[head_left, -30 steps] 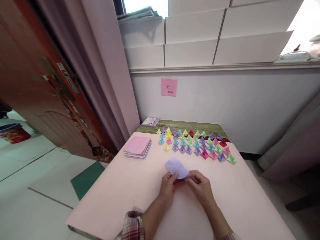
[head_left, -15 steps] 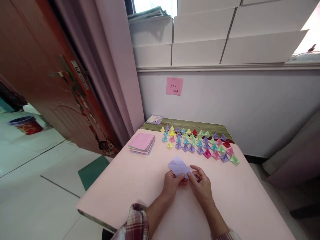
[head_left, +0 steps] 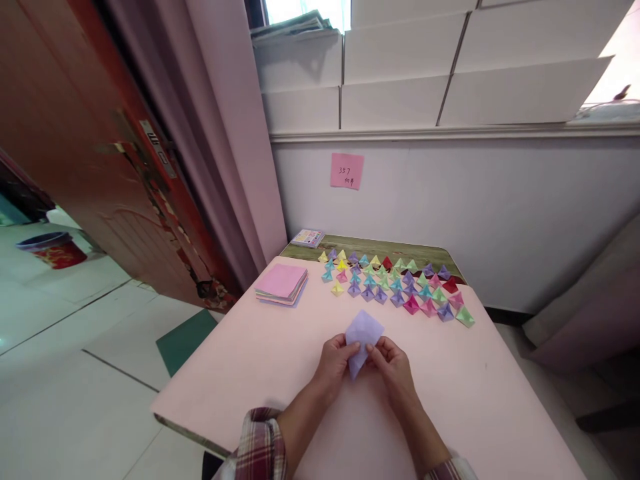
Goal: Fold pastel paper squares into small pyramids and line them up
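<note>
A lavender sheet of origami paper (head_left: 364,328), folded to a kite-like shape with its narrow point towards me, is held up over the table. My left hand (head_left: 336,360) pinches its left edge, thumb on top. On the right edge my right hand (head_left: 393,365) grips it the same way, its thumb near the middle of the paper. The fingers beneath the sheet are partly hidden. Beyond the hands stand rows of small folded paper pieces (head_left: 411,305) in purple, green, yellow, pink, blue and red.
A stack of coloured square paper (head_left: 283,281) lies at the table's left side. Behind it is a packet with a printed cover (head_left: 307,238). The pink tabletop (head_left: 250,373) ends at the wall, where a pink note (head_left: 347,171) is stuck. A red door (head_left: 165,200) stands left.
The lavender paper has turned, so its narrow point now faces me instead of lying to the right. My right hand's raised fingers have closed in on its edge.
</note>
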Demonstrator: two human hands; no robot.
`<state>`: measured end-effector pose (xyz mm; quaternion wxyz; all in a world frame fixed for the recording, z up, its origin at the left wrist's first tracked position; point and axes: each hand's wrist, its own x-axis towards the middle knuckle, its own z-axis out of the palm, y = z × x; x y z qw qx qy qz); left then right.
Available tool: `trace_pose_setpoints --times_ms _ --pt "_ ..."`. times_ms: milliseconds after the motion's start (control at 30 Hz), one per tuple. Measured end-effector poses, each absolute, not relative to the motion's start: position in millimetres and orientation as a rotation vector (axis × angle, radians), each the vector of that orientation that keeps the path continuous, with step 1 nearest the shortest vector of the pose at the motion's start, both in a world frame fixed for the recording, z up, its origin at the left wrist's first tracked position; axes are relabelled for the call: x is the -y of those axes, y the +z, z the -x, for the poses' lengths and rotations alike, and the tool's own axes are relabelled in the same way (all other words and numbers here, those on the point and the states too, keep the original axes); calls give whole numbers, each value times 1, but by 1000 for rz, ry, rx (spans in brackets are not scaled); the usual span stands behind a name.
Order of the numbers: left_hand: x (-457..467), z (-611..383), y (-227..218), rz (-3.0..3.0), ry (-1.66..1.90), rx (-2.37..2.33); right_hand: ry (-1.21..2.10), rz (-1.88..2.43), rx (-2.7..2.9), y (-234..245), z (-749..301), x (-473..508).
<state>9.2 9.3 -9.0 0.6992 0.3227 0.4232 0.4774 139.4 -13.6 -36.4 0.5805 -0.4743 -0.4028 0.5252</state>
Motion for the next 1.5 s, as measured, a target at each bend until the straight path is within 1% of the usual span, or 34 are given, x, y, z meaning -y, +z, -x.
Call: trace_pose_setpoints --times_ms 267,533,733,900,1100,1200,1300,1367,1500 --pt "-5 0 -5 -870 865 -974 1182 1168 890 -34 -152 12" --pt "-6 2 6 -872 921 -989 937 1225 1082 -33 -150 17" --pt "-3 5 4 -857 902 -853 968 1266 1145 -38 -151 15" --pt "-3 7 1 -874 881 -865 1012 1268 1142 -34 -154 15" --pt "-11 15 -1 -1087 872 -943 976 1351 1186 -33 -155 18" --pt "-14 18 -3 -1162 868 -1005 933 1316 1236 -35 -155 17" --pt "-14 18 -5 -1149 844 -960 847 1275 1252 -35 -155 16" --pt "-12 17 -5 -1110 835 -920 900 1277 1198 -35 -155 16" --pt "-9 10 -2 -945 896 -934 1184 1188 982 -32 -150 18"
